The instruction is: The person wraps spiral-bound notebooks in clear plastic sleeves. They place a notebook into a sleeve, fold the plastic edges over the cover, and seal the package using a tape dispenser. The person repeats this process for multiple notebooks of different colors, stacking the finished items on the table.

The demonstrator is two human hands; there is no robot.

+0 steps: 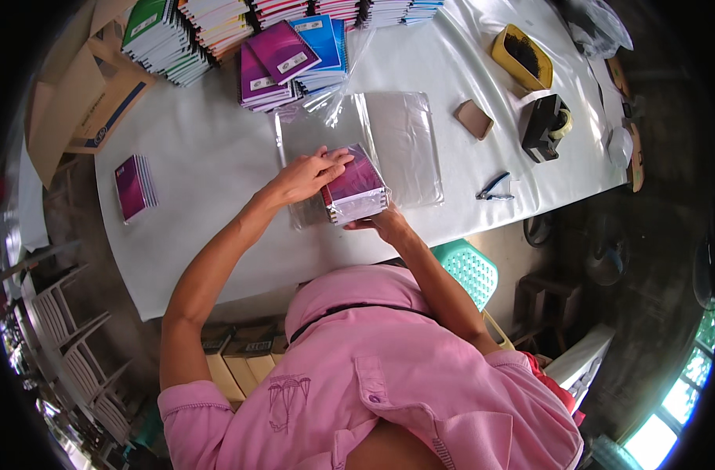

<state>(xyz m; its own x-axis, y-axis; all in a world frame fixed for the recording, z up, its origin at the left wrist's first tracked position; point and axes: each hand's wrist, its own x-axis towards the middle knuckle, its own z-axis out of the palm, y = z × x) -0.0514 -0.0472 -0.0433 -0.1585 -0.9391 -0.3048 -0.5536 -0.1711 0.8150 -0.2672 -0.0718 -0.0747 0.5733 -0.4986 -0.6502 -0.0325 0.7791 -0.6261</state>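
A stack of purple spiral notebooks in clear plastic is tilted in front of me, above the near part of the table. My left hand grips its left side, fingers laid over the top cover. From below, at the near right corner, my right hand holds the same stack; some of its fingers are hidden under it. Behind and beside the stack lies a pile of flat clear plastic bags, partly covered by the notebooks and my left hand.
Several notebook piles line the far edge. A smaller purple stack lies left, near a cardboard box. Toward the right are a yellow container, a brown block, a tape dispenser and blue-handled cutters.
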